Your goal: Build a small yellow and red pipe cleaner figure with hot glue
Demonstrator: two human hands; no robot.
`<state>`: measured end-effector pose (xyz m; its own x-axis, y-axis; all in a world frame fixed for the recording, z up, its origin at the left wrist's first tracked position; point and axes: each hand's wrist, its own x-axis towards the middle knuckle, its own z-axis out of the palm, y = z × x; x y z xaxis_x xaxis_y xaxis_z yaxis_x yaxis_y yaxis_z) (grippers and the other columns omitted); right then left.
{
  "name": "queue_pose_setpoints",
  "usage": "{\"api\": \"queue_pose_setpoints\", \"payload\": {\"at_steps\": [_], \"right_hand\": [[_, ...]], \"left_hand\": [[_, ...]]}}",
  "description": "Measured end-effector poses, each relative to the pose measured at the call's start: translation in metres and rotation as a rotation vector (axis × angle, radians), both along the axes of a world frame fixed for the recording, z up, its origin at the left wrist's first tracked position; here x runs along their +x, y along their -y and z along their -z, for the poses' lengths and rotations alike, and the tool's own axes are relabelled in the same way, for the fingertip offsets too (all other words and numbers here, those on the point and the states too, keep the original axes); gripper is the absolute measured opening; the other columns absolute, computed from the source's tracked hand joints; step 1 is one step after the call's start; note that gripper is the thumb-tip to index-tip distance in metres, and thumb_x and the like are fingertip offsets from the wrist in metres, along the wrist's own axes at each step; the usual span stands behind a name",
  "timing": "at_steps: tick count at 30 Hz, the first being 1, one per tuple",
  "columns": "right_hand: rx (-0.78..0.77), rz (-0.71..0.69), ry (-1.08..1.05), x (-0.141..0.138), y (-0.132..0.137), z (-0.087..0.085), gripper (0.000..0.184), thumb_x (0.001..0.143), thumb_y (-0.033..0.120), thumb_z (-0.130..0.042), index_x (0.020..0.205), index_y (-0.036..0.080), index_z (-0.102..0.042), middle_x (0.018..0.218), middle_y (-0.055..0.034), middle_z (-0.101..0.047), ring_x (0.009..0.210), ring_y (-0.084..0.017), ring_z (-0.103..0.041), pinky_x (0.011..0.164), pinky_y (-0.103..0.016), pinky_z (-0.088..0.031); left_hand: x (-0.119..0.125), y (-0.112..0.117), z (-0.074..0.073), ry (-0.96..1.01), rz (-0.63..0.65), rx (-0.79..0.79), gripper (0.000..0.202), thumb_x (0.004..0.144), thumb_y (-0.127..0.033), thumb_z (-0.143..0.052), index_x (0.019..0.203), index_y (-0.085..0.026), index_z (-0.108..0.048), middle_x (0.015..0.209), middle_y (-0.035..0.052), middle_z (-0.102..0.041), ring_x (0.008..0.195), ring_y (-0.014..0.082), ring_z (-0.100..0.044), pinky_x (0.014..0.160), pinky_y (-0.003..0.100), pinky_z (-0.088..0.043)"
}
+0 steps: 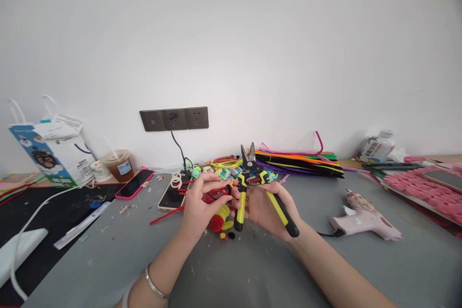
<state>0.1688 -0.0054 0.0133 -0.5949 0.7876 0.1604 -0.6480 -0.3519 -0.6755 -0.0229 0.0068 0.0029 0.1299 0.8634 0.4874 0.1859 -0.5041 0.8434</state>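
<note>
Wire strippers point(241, 208) with yellow and black handles rest in my right hand point(269, 209), jaws pointing up toward the wall and handles spread apart. My left hand point(202, 202) is just left of them, its thumb and fingers bent close together around something small, perhaps yellow and black, that I cannot make out. Below my fingers on the grey table lie a red and yellow fuzzy piece point(217, 221) and small yellow, red and black bits. Red pipe cleaners point(168, 214) stick out behind and left of my left hand.
Behind my hands are a pile of coloured scraps point(224, 173) and a bundle of pipe cleaners point(306, 166). A pink glue gun point(366, 221) lies at right. Phones point(135, 184), an iced drink cup point(121, 166) and a paper bag point(57, 154) are at left.
</note>
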Motion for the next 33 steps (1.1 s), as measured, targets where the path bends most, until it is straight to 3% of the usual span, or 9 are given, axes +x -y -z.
{"api": "queue_pose_setpoints", "payload": {"at_steps": [9, 17, 20, 23, 33], "right_hand": [[-0.038, 0.013, 0.008, 0.002, 0.000, 0.000, 0.039, 0.073, 0.039, -0.052, 0.107, 0.021, -0.055, 0.087, -0.0084, -0.059, 0.075, -0.025, -0.057, 0.078, -0.045, -0.050], [-0.035, -0.002, 0.003, 0.001, -0.001, -0.001, 0.040, 0.072, 0.039, -0.053, 0.108, 0.021, -0.055, 0.087, -0.0083, -0.060, 0.076, -0.025, -0.058, 0.079, -0.046, -0.050], [-0.022, -0.029, -0.004, 0.001, -0.001, 0.001, 0.039, 0.074, 0.039, -0.054, 0.108, 0.021, -0.056, 0.087, -0.0081, -0.060, 0.077, -0.025, -0.059, 0.079, -0.046, -0.050], [-0.012, -0.055, -0.008, 0.001, -0.001, 0.003, 0.038, 0.075, 0.038, -0.054, 0.108, 0.021, -0.056, 0.088, -0.0081, -0.061, 0.079, -0.026, -0.060, 0.080, -0.046, -0.050], [-0.076, -0.050, 0.004, 0.001, -0.010, 0.013, 0.035, 0.075, 0.038, -0.052, 0.106, 0.020, -0.054, 0.088, -0.0072, -0.059, 0.080, -0.024, -0.057, 0.081, -0.045, -0.049]], "left_hand": [[-0.001, 0.001, 0.000, -0.043, -0.073, 0.066, 0.022, 0.083, -0.030, -0.074, 0.099, -0.025, -0.061, 0.096, 0.0040, -0.080, 0.108, 0.0272, -0.071, 0.103, 0.043, -0.046], [-0.002, -0.001, 0.000, -0.092, -0.156, 0.253, 0.008, 0.084, -0.025, -0.074, 0.090, -0.025, -0.069, 0.086, 0.0014, -0.078, 0.098, 0.0218, -0.070, 0.098, 0.037, -0.049], [-0.003, -0.004, 0.002, -0.064, -0.145, 0.306, 0.005, 0.084, -0.023, -0.072, 0.088, -0.023, -0.069, 0.086, 0.0024, -0.075, 0.093, 0.0204, -0.071, 0.088, 0.033, -0.054], [-0.002, -0.007, 0.005, -0.046, -0.119, 0.277, 0.005, 0.085, -0.021, -0.071, 0.089, -0.022, -0.068, 0.089, 0.0026, -0.072, 0.081, 0.0177, -0.072, 0.077, 0.029, -0.057], [0.003, -0.012, 0.012, -0.292, -0.091, 0.188, 0.008, 0.089, -0.019, -0.060, 0.088, -0.021, -0.067, 0.090, 0.0034, -0.073, 0.087, 0.0194, -0.069, 0.080, 0.029, -0.052]]}}
